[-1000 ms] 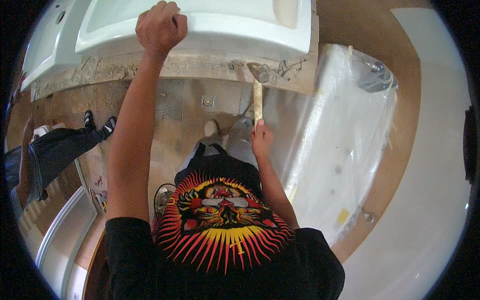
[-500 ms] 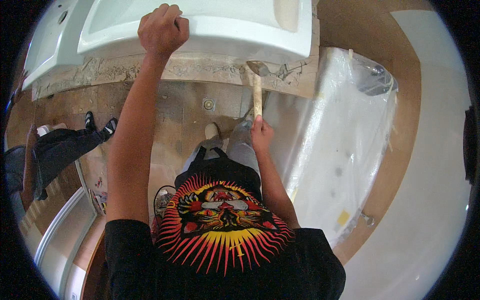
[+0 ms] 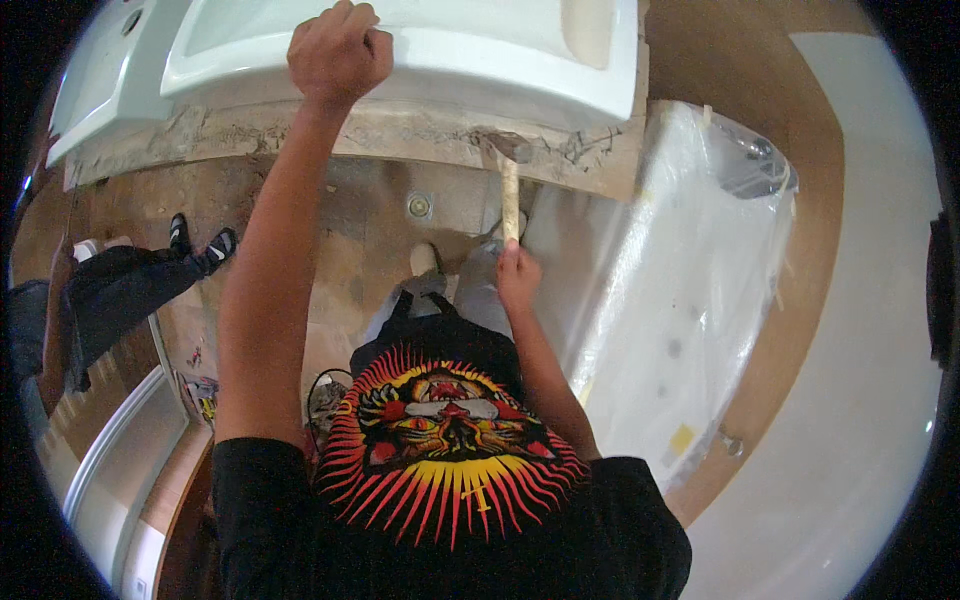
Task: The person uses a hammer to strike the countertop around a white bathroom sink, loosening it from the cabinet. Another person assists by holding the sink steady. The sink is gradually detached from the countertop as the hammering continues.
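My left hand (image 3: 340, 55) is closed in a fist over the front rim of the white basin (image 3: 500, 70). What its curled fingers hold, if anything, is hidden. Lower and to the right, my right hand (image 3: 518, 277) grips the end of a pale wooden handle, which belongs to a hammer (image 3: 511, 205). Its greyish head is blurred and lies against the rough, mortar-smeared ledge (image 3: 400, 137) just under the basin's front edge.
A second white basin (image 3: 105, 75) stands at the far left. On the right lies a large white fixture (image 3: 660, 330) wrapped in clear plastic. A floor drain (image 3: 419, 206) sits ahead of my feet. Another person in dark trousers (image 3: 120, 295) is at the left, above a glazed frame (image 3: 120, 440).
The view has shifted slightly. The hammer's head has become blurred and sits a little lower against the ledge. My left hand stays closed at the basin rim.
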Action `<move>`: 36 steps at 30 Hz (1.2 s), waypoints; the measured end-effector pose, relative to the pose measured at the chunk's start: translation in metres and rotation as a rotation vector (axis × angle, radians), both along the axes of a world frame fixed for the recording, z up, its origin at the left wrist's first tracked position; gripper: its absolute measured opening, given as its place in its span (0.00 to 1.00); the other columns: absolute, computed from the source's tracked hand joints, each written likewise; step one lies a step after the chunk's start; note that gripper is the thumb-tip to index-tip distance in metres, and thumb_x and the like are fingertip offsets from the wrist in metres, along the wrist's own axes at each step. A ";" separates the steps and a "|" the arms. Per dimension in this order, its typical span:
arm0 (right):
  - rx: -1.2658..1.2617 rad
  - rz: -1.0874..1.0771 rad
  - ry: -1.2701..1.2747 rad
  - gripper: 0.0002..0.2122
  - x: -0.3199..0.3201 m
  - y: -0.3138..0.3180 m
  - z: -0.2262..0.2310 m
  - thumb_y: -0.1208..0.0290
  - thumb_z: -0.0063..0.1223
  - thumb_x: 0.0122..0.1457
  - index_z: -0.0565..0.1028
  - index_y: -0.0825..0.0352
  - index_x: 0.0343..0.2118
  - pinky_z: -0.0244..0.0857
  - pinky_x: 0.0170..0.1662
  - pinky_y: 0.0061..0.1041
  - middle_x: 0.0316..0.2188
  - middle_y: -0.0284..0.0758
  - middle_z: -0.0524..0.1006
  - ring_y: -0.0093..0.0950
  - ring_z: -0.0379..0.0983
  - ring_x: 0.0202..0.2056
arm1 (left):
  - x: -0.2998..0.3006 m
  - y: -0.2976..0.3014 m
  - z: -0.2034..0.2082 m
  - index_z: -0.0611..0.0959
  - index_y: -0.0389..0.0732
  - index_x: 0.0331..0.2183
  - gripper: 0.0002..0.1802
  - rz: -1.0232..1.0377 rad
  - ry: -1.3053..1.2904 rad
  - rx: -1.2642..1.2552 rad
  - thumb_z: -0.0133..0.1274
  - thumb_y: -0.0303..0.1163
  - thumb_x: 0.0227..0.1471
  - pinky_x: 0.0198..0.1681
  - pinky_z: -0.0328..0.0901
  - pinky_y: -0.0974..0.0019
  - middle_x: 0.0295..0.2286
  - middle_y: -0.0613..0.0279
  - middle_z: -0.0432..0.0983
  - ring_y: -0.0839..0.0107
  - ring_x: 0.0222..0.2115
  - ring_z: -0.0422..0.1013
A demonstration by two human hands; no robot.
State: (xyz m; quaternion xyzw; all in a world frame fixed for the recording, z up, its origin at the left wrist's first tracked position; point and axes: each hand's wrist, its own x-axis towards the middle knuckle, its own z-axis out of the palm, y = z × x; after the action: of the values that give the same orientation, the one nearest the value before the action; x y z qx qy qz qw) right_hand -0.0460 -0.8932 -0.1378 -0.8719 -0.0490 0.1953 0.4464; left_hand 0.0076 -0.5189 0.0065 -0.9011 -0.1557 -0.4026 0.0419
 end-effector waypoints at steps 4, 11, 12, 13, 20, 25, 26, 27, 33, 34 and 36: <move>0.121 0.034 -0.009 0.25 -0.005 -0.002 0.008 0.54 0.41 0.63 0.70 0.73 0.19 0.58 0.23 0.36 0.13 0.43 0.68 0.32 0.65 0.16 | 0.001 -0.002 0.001 0.77 0.47 0.23 0.05 -0.067 -0.072 -0.003 0.51 0.29 0.36 0.28 0.65 0.63 0.20 0.66 0.72 0.65 0.22 0.71; 0.081 0.037 -0.022 0.24 -0.005 -0.009 -0.007 0.53 0.39 0.64 0.67 0.68 0.17 0.55 0.20 0.26 0.12 0.30 0.64 0.21 0.60 0.15 | 0.002 0.002 -0.004 0.78 0.47 0.23 0.04 -0.071 -0.106 0.006 0.50 0.29 0.36 0.27 0.65 0.64 0.20 0.66 0.72 0.67 0.21 0.71; 0.110 0.048 -0.072 0.23 -0.003 -0.007 -0.009 0.53 0.39 0.64 0.67 0.64 0.17 0.54 0.19 0.22 0.12 0.26 0.64 0.18 0.59 0.15 | 0.003 0.003 -0.002 0.78 0.47 0.22 0.04 -0.066 -0.110 0.011 0.50 0.29 0.36 0.27 0.65 0.64 0.20 0.66 0.72 0.67 0.20 0.71; 0.099 0.017 0.006 0.24 0.000 -0.007 -0.010 0.53 0.39 0.64 0.67 0.67 0.17 0.55 0.20 0.26 0.12 0.30 0.64 0.21 0.60 0.15 | 0.002 0.002 -0.003 0.78 0.47 0.22 0.04 -0.061 -0.100 0.008 0.50 0.29 0.36 0.27 0.66 0.64 0.19 0.66 0.72 0.67 0.20 0.71; 0.100 0.025 0.033 0.23 0.016 -0.002 -0.014 0.55 0.41 0.63 0.69 0.72 0.19 0.56 0.22 0.32 0.12 0.35 0.65 0.25 0.61 0.17 | 0.004 -0.001 0.001 0.78 0.47 0.23 0.06 -0.058 -0.101 0.003 0.51 0.29 0.34 0.27 0.66 0.65 0.20 0.67 0.72 0.66 0.20 0.71; 0.114 0.018 0.044 0.22 0.012 0.003 0.006 0.55 0.44 0.62 0.70 0.72 0.21 0.58 0.23 0.33 0.13 0.39 0.67 0.27 0.62 0.17 | -0.001 0.000 -0.003 0.78 0.48 0.23 0.06 -0.074 -0.100 -0.005 0.51 0.28 0.34 0.27 0.66 0.64 0.19 0.66 0.71 0.66 0.20 0.71; 0.154 0.038 0.047 0.22 0.015 0.009 0.000 0.55 0.44 0.62 0.70 0.72 0.22 0.58 0.24 0.34 0.13 0.40 0.67 0.28 0.62 0.17 | 0.002 0.005 -0.002 0.78 0.48 0.22 0.06 -0.063 -0.108 0.006 0.51 0.28 0.34 0.27 0.66 0.64 0.19 0.66 0.71 0.66 0.20 0.71; 0.194 0.059 0.037 0.22 0.022 0.011 -0.005 0.55 0.44 0.62 0.70 0.73 0.22 0.58 0.24 0.34 0.13 0.41 0.67 0.28 0.62 0.17 | 0.007 0.007 0.001 0.77 0.48 0.22 0.06 -0.052 -0.128 0.018 0.51 0.28 0.34 0.27 0.66 0.64 0.19 0.66 0.71 0.66 0.20 0.71; 0.091 0.121 -0.033 0.22 0.014 0.017 0.003 0.55 0.43 0.62 0.71 0.73 0.24 0.60 0.25 0.32 0.14 0.40 0.66 0.26 0.61 0.18 | 0.003 -0.001 -0.001 0.77 0.47 0.22 0.06 -0.115 -0.182 -0.028 0.50 0.28 0.34 0.28 0.65 0.65 0.20 0.66 0.71 0.66 0.20 0.71; 0.117 0.128 -0.020 0.21 0.009 0.015 -0.003 0.55 0.43 0.62 0.71 0.73 0.25 0.60 0.25 0.33 0.13 0.40 0.66 0.27 0.61 0.18 | 0.001 -0.001 -0.003 0.77 0.47 0.22 0.06 -0.098 -0.160 -0.027 0.50 0.29 0.34 0.28 0.65 0.65 0.20 0.66 0.71 0.66 0.20 0.71; 0.174 0.142 -0.005 0.21 0.004 0.015 -0.010 0.56 0.43 0.62 0.71 0.73 0.25 0.60 0.24 0.33 0.13 0.40 0.65 0.28 0.59 0.17 | 0.001 0.000 -0.004 0.78 0.47 0.22 0.06 -0.063 -0.125 -0.020 0.50 0.29 0.34 0.28 0.65 0.65 0.20 0.66 0.72 0.66 0.20 0.71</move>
State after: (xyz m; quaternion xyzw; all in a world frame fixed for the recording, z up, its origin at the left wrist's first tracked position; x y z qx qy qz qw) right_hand -0.0416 -0.8779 -0.1481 -0.8247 -0.1286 0.2192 0.5053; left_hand 0.0084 -0.5186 0.0025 -0.8790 -0.1337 -0.4576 0.0107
